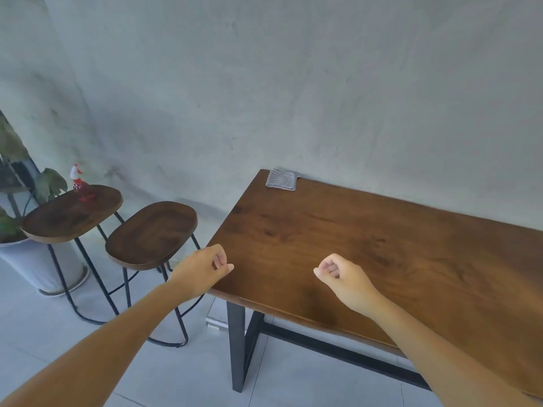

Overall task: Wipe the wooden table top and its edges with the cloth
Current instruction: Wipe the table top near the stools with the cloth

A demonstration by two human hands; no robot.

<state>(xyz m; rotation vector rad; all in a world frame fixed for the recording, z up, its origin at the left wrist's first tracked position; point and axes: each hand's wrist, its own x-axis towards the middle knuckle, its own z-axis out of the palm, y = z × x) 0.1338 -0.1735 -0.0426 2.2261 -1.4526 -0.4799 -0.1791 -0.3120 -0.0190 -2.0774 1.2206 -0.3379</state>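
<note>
Cloth [280, 179] at table [382, 245] far corner; hands empty.

I count one wooden table [382, 245] in front of me, with one folded grey cloth [280, 179] lying at its far corner against the wall. To my left stand two wooden stools [151, 235], side by side. On the farther stool [72, 214] sits one small red-and-white figurine [79, 183]. Beyond it is one white planter [32, 265] holding one leafy plant [17, 160]. Two hands of mine are in view: one left hand [202, 270] and one right hand [342, 277], each with its fingers curled and holding nothing.
</note>
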